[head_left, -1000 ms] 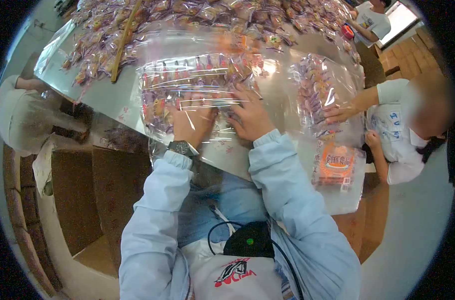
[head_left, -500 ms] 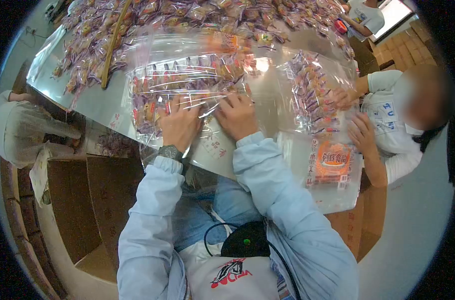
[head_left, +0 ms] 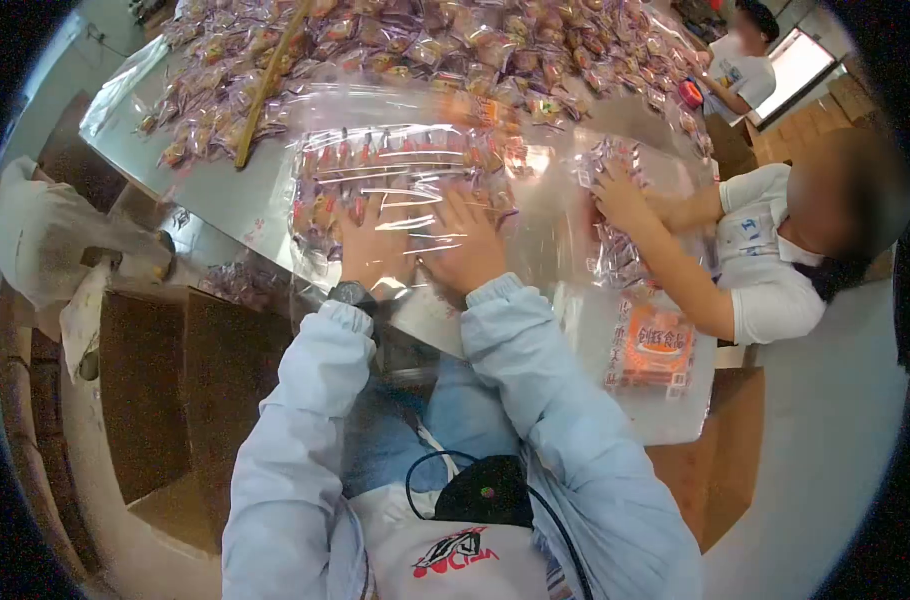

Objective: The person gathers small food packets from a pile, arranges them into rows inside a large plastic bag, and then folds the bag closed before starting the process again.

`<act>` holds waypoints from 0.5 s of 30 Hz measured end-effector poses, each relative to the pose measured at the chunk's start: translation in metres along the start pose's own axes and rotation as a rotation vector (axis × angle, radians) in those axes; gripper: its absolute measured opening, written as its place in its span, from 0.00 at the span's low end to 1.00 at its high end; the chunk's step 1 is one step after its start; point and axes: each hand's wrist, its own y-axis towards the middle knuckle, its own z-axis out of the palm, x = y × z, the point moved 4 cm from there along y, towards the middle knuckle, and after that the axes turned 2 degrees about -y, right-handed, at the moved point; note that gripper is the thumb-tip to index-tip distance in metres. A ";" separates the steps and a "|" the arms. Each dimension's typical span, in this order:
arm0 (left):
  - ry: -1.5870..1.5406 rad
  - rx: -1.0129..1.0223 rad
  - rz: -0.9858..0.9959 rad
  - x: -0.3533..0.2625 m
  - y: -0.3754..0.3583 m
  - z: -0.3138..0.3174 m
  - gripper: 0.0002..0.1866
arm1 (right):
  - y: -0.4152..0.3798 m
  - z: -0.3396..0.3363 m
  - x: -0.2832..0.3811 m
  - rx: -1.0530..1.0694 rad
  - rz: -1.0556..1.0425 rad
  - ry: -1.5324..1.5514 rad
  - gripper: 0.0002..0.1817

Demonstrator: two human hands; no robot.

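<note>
Hands flat, side by side, on big clear plastic bag of small wrapped snacks (head_left: 395, 170), which lies on grey metal tabletop (head_left: 225, 205) near its front edge. Left hand (head_left: 373, 245) w/ fingers spread, palm down, pressing the film; right hand (head_left: 465, 245) same, just beside it. Neither grips anything. Loose pile of pink & purple wrapped snacks (head_left: 375, 40) behind bag. Co-worker's hand (head_left: 620, 195) on 2nd clear bag (head_left: 615, 250) to the right.

I saw bare table (head_left: 210, 195) left of the bag (head_left: 405, 180); a co-worker's hand (head_left: 620, 195) blocked the right, loose sweets (head_left: 395, 40) beyond.
</note>
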 end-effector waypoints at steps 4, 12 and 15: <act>-0.121 -0.142 0.034 0.010 -0.006 0.006 0.38 | 0.015 0.005 0.006 -0.033 -0.043 0.037 0.31; 0.003 -0.315 0.037 0.030 -0.025 0.003 0.32 | 0.015 0.030 0.008 -0.073 0.069 0.048 0.32; 0.013 -0.381 0.065 0.036 -0.038 -0.002 0.32 | 0.017 0.032 0.017 -0.093 0.137 0.057 0.26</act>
